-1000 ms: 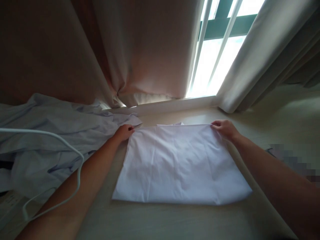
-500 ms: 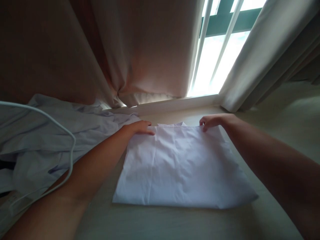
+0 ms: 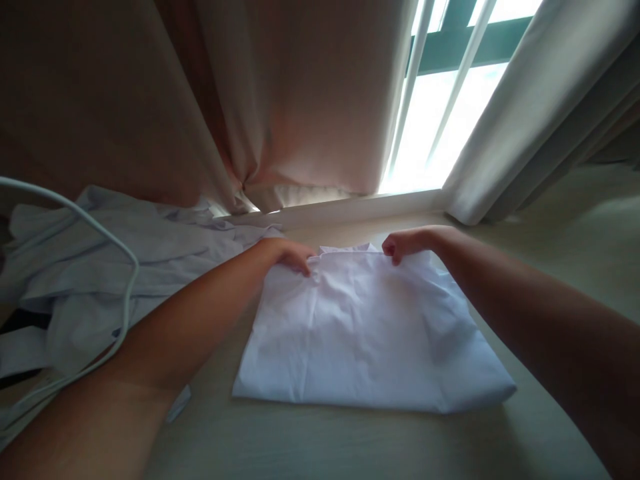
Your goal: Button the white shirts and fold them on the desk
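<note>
A folded white shirt [image 3: 370, 333] lies flat on the pale wooden surface in front of me, with what looks like its collar [image 3: 350, 248] poking out past the far edge. My left hand [image 3: 299, 257] pinches that far edge near its left end, thumb on top. Toward the right end, my right hand [image 3: 403, 245] is closed around the same edge, its fingers curled into the fabric. Between the two hands the edge is pulled into a slightly raised line. The near edge rests on the surface.
Crumpled white garments [image 3: 140, 253] are heaped at the left. A white cable [image 3: 133, 280] loops over them beside my left forearm. Beige curtains [image 3: 310, 100] hang behind, parted at a bright window [image 3: 440, 120]. The pale surface [image 3: 310, 443] extends around the shirt.
Both hands have moved inward along the far edge, closer together. My right hand's fingers have curled tighter, and the shirt has wrinkled at its right side.
</note>
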Motion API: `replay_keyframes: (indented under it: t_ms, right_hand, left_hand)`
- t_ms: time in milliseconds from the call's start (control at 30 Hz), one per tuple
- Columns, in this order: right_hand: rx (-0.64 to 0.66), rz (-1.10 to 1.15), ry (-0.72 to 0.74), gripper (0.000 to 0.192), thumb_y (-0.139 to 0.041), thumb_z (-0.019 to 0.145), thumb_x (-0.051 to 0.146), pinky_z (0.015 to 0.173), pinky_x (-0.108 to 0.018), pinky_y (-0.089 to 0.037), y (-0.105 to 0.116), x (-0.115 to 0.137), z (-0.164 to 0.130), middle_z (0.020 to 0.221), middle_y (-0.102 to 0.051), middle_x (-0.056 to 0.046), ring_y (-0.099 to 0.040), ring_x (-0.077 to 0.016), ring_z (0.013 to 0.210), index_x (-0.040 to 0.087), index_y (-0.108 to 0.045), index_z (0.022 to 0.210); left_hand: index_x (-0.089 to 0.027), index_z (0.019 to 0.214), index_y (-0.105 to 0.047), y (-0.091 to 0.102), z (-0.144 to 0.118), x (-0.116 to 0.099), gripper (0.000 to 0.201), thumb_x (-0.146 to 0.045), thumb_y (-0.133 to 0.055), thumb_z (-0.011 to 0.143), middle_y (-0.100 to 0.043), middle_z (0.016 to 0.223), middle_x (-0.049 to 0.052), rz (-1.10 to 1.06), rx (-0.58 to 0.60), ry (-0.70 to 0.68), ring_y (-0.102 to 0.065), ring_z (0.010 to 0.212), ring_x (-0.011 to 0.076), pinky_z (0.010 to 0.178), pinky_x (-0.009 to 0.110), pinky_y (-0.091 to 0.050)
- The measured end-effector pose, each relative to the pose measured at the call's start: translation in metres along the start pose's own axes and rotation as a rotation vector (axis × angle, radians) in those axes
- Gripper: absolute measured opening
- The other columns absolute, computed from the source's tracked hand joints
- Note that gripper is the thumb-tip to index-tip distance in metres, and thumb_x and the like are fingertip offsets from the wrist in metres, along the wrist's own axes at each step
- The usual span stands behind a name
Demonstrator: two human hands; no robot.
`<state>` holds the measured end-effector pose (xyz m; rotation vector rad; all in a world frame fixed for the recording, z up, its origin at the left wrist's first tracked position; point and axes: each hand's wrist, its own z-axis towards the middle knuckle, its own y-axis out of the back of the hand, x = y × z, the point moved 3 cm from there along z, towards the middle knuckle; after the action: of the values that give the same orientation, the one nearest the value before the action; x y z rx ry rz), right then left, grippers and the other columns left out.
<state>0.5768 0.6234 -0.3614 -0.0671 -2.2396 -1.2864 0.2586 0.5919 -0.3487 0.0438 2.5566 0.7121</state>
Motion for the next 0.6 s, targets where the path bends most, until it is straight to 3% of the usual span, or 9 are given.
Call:
replay_keyframes:
  t_ms: [67,100,167,233,300,333,400,467,600]
  right_hand:
    - [0.115,-0.015,0.053,0.015,-0.073,0.06,0.016,0.057,-0.026,-0.034,-0.001,0.009,-0.012,0.062,-0.054,0.003,-0.045,-0.0114,0.057,0.018,-0.061,0.068]
    - [0.093,-0.027,0.095,0.013,-0.071,0.062,0.016,0.056,-0.026,-0.032,0.001,0.014,-0.021,0.062,-0.053,0.004,-0.043,-0.0107,0.057,0.019,-0.059,0.068]
    - [-0.1,-0.03,0.209,0.012,-0.066,0.068,0.019,0.057,-0.026,-0.031,0.007,0.023,-0.045,0.063,-0.051,0.003,-0.04,-0.0106,0.058,0.019,-0.054,0.067]
    - [-0.3,0.033,0.335,0.013,-0.064,0.073,0.022,0.062,-0.027,-0.035,0.008,0.027,-0.075,0.069,-0.053,0.002,-0.044,-0.0122,0.065,0.019,-0.052,0.068]
    - [-0.364,0.178,0.41,0.022,-0.067,0.076,0.027,0.067,-0.027,-0.038,0.003,0.024,-0.104,0.077,-0.056,0.0,-0.048,-0.0136,0.071,0.019,-0.047,0.068]
    - [-0.349,0.263,0.399,0.026,-0.069,0.076,0.032,0.068,-0.027,-0.04,-0.001,0.019,-0.114,0.078,-0.056,-0.001,-0.049,-0.0141,0.072,0.019,-0.047,0.069]
    - [-0.222,0.402,0.309,0.029,-0.073,0.074,0.039,0.067,-0.027,-0.042,-0.011,0.01,-0.125,0.08,-0.057,-0.001,-0.053,-0.0149,0.073,0.019,-0.052,0.078]
    - [-0.103,0.457,0.179,0.041,-0.079,0.068,0.044,0.067,-0.027,-0.045,-0.019,0.003,-0.124,0.089,-0.061,-0.003,-0.057,-0.0161,0.076,0.02,-0.058,0.094]
    - [0.075,0.365,-0.103,0.074,-0.086,0.058,0.052,0.068,-0.028,-0.049,-0.028,0.01,-0.099,0.112,-0.063,-0.009,-0.063,-0.0194,0.082,0.023,-0.058,0.12]
  left_hand:
    - [-0.024,0.108,-0.07,0.001,-0.014,-0.003,0.042,-0.028,-0.069,0.067,-0.073,0.093,0.003,-0.089,0.017,-0.035,-0.067,0.078,0.0221,0.07,0.03,-0.052]
    - [-0.023,0.108,-0.07,0.003,-0.022,-0.004,0.04,-0.027,-0.068,0.068,-0.073,0.093,0.003,-0.081,-0.008,-0.066,-0.067,0.078,0.0216,0.07,0.03,-0.052]
    - [-0.022,0.105,-0.069,0.007,-0.043,-0.006,0.033,-0.026,-0.065,0.072,-0.072,0.096,0.002,0.039,-0.156,-0.182,-0.066,0.082,0.0207,0.075,0.029,-0.051]
    - [-0.02,0.099,-0.068,0.005,-0.066,-0.006,0.024,-0.025,-0.058,0.078,-0.07,0.1,0.003,0.211,-0.386,-0.334,-0.064,0.09,0.0199,0.082,0.028,-0.049]
    - [-0.019,0.092,-0.066,-0.007,-0.087,-0.002,0.018,-0.023,-0.052,0.082,-0.067,0.102,0.005,0.318,-0.571,-0.426,-0.062,0.096,0.0195,0.089,0.028,-0.046]
    - [-0.018,0.089,-0.065,-0.016,-0.093,0.001,0.016,-0.024,-0.051,0.084,-0.066,0.102,0.005,0.336,-0.587,-0.435,-0.061,0.097,0.0193,0.09,0.028,-0.045]
    - [-0.018,0.091,-0.064,-0.035,-0.098,0.009,0.019,-0.034,-0.057,0.083,-0.065,0.102,0.005,0.325,-0.529,-0.383,-0.061,0.095,0.0195,0.088,0.027,-0.046]
    - [-0.02,0.105,-0.062,-0.047,-0.092,0.015,0.04,-0.05,-0.064,0.079,-0.066,0.108,0.005,0.242,-0.462,-0.268,-0.061,0.096,0.0208,0.086,0.027,-0.047]
    - [-0.023,0.125,-0.056,-0.049,-0.063,0.007,0.074,-0.076,-0.057,0.073,-0.065,0.117,0.009,0.057,-0.265,-0.029,-0.064,0.094,0.0237,0.077,0.029,-0.051]
